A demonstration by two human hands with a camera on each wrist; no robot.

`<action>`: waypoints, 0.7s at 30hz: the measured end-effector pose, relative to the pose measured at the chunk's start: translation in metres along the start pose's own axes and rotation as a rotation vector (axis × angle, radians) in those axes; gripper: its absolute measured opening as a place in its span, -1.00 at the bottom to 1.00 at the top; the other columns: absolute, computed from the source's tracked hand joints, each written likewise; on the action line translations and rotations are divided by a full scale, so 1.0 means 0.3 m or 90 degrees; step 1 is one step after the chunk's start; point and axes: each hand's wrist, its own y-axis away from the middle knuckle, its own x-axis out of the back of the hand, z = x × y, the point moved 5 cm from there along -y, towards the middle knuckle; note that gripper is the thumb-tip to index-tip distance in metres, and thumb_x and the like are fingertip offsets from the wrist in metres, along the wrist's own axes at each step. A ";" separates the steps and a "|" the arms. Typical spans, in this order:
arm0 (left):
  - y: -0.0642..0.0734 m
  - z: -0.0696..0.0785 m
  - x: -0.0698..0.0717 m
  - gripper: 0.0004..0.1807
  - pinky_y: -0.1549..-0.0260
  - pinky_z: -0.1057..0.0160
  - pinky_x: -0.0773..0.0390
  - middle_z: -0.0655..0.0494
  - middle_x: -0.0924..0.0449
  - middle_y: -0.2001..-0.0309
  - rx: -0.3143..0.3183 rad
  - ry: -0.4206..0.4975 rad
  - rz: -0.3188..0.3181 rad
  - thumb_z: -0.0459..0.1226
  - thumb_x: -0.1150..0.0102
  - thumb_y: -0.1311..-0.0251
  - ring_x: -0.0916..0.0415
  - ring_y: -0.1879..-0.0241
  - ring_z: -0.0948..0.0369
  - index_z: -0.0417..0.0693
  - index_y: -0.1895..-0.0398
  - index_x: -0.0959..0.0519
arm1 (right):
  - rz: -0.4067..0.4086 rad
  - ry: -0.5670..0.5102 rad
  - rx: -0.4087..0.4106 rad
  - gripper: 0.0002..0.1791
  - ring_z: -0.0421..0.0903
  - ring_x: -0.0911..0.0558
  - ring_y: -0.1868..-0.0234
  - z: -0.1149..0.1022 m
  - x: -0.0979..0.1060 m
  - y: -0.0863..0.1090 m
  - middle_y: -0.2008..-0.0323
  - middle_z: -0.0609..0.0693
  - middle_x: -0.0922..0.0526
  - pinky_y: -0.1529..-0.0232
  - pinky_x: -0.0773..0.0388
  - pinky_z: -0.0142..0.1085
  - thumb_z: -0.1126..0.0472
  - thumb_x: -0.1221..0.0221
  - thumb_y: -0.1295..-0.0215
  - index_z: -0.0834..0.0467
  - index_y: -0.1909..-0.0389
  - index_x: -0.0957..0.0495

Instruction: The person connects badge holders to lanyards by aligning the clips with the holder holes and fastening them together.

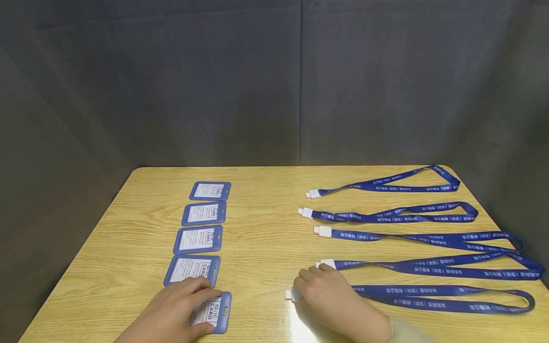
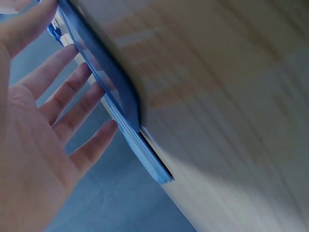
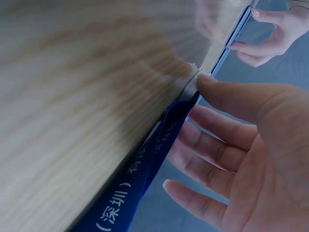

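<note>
At the near end of the left column lies a blue ID card holder (image 1: 222,312) with a printed white card. My left hand (image 1: 176,307) spans it and grips its opposite edges between thumb and fingers. In the left wrist view the other fingers stretch along the edge of the holder (image 2: 118,89). My right hand (image 1: 328,297) pinches the nearest blue lanyard (image 1: 411,289) at its white clip (image 1: 289,295), thumb against fingers. The right wrist view shows the printed strap (image 3: 125,188) running away from the pinch. My fingers cover part of the clip.
Several more blue card holders (image 1: 218,238) lie in a column beyond the left hand. Other blue lanyards (image 1: 429,187) are spread on the right, white clips facing left. Everything lies on a wood-grain table (image 1: 257,228), with dark cloth (image 1: 240,85) hanging behind and beside it.
</note>
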 end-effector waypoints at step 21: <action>-0.028 0.052 -0.011 -0.28 -0.07 -0.02 -0.50 0.38 -0.45 -0.09 -0.026 0.015 0.002 0.11 -0.48 0.04 -0.42 -0.02 0.26 0.20 -0.25 -0.55 | -0.044 0.044 0.024 -0.86 -0.26 -0.39 0.56 -0.102 -0.030 -0.129 0.55 -0.19 -0.47 0.52 -0.32 -0.46 0.19 -0.38 -0.07 0.00 0.52 -0.57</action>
